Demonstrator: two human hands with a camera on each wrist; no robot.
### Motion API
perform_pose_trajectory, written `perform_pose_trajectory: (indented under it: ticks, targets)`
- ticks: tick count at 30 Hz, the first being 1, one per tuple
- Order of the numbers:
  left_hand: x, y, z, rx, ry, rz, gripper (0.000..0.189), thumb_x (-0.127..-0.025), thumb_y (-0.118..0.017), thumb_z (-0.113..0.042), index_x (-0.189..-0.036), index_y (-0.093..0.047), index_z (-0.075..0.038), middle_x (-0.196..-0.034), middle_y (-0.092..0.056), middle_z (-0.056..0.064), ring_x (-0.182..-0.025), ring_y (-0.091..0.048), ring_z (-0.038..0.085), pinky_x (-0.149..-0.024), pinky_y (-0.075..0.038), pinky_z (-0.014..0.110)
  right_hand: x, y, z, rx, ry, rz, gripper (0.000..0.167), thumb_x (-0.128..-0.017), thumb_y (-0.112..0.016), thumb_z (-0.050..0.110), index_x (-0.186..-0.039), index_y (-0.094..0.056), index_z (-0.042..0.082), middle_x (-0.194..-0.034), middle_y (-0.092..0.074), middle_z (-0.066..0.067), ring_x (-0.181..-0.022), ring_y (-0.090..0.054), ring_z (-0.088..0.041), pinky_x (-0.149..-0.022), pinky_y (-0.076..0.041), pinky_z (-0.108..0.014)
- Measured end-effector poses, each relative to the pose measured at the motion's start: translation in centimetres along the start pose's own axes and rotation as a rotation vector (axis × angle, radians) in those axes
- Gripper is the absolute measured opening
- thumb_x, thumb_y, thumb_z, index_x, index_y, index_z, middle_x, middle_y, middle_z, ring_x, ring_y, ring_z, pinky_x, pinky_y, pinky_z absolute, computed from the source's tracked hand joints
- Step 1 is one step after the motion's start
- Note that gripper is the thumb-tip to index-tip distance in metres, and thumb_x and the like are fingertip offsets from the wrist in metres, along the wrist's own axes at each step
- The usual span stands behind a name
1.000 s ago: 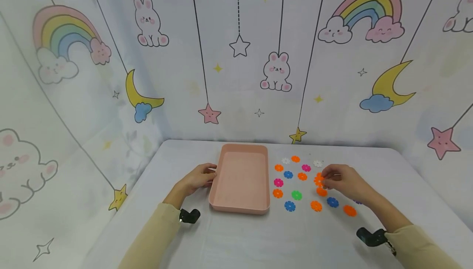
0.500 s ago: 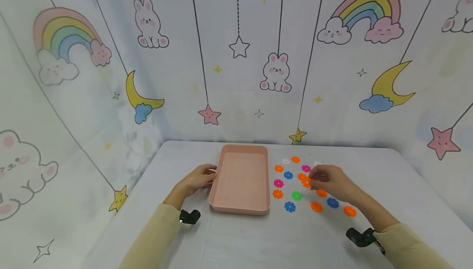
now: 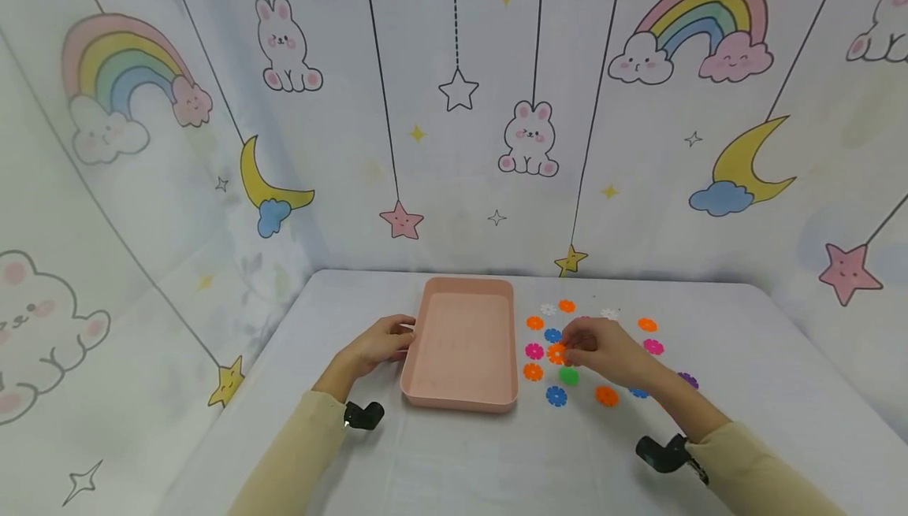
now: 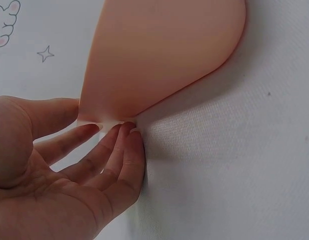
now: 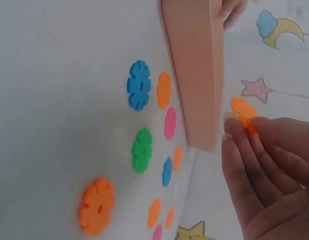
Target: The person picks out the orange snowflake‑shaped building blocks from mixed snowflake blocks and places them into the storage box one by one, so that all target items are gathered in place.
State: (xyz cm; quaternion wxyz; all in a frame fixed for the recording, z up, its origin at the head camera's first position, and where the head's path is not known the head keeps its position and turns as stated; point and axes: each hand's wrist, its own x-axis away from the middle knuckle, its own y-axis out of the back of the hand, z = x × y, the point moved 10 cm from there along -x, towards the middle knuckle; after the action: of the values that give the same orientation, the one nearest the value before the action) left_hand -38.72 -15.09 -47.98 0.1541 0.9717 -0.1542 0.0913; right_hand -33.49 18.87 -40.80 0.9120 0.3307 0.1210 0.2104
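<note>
My right hand [image 3: 612, 352] pinches an orange flower-shaped notched building disc [image 5: 243, 111] between thumb and fingertips, raised above the white table. Below and around it lie loose discs of the same kind, among them a green disc [image 5: 142, 150], a blue disc [image 5: 139, 85] and an orange disc [image 3: 606, 396]. To their left sits a shallow pink rectangular tray [image 3: 464, 343] with a bare floor. At the tray's left side is my left hand [image 3: 376, 343]; its relaxed fingers and thumb touch the edge, as the left wrist view also shows.
More discs spread across the right part of the table, including pink [image 3: 653, 347], purple [image 3: 687, 380] and white [image 3: 548, 309] ones. A cloth backdrop [image 3: 454, 154] with cartoon drawings rises behind the table and along its left side.
My right hand has moved left toward the tray, carrying the orange disc and uncovering discs at the right. The left hand and the tray have stayed in place.
</note>
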Motion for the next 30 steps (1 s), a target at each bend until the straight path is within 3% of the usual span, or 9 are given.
perform_pose_trajectory:
  ticks: [5, 12, 19, 24, 30]
  targets:
    - [-0.1, 0.1, 0.1, -0.007, 0.009, -0.011, 0.043, -0.105, -0.052, -0.007, -0.146, -0.046, 0.004, -0.136, -0.058, 0.024, -0.12, -0.062, 0.032, -0.098, -0.056, 0.042, -0.7, -1.5, 1.3, -0.021, 0.03, 0.035, 0.011, -0.095, -0.072, 0.009, -0.104, -0.067, 0.005, -0.094, -0.07, -0.005, -0.087, -0.072, -0.029, -0.077, -0.059, -0.022]
    - [-0.1, 0.0, 0.1, 0.009, 0.002, 0.016, 0.045, -0.106, -0.051, -0.007, -0.148, -0.043, 0.006, -0.135, -0.057, 0.025, -0.116, -0.064, 0.029, -0.098, -0.056, 0.043, -1.8, -3.5, 3.2, -0.031, 0.075, 0.065, 0.007, -0.095, -0.071, 0.007, -0.102, -0.069, 0.006, -0.094, -0.069, -0.004, -0.086, -0.069, -0.024, -0.078, -0.059, -0.023]
    - [0.1, 0.0, -0.2, -0.004, 0.003, 0.014, 0.046, -0.105, -0.051, -0.006, -0.148, -0.043, 0.007, -0.133, -0.058, 0.025, -0.116, -0.064, 0.03, -0.098, -0.056, 0.043, -3.1, -5.5, 4.0, -0.054, 0.08, 0.09, 0.006, -0.095, -0.072, 0.007, -0.099, -0.068, 0.007, -0.092, -0.069, -0.004, -0.086, -0.068, -0.031, -0.073, -0.058, -0.024]
    - [0.0, 0.0, 0.0, -0.009, 0.016, 0.011, 0.047, -0.105, -0.052, -0.007, -0.149, -0.043, 0.006, -0.134, -0.058, 0.024, -0.115, -0.064, 0.028, -0.098, -0.056, 0.042, -4.0, -6.7, 4.9, -0.071, 0.111, 0.095, 0.007, -0.094, -0.073, 0.007, -0.099, -0.068, 0.006, -0.091, -0.068, -0.002, -0.082, -0.066, -0.019, -0.074, -0.058, -0.023]
    - [-0.2, 0.2, 0.1, -0.005, 0.024, 0.015, 0.047, -0.105, -0.051, -0.007, -0.149, -0.042, 0.006, -0.136, -0.057, 0.024, -0.118, -0.063, 0.029, -0.098, -0.056, 0.042, -5.3, -8.3, 5.8, -0.086, 0.127, 0.069, 0.007, -0.093, -0.071, 0.003, -0.099, -0.067, 0.006, -0.09, -0.068, -0.001, -0.082, -0.066, -0.017, -0.076, -0.058, -0.022]
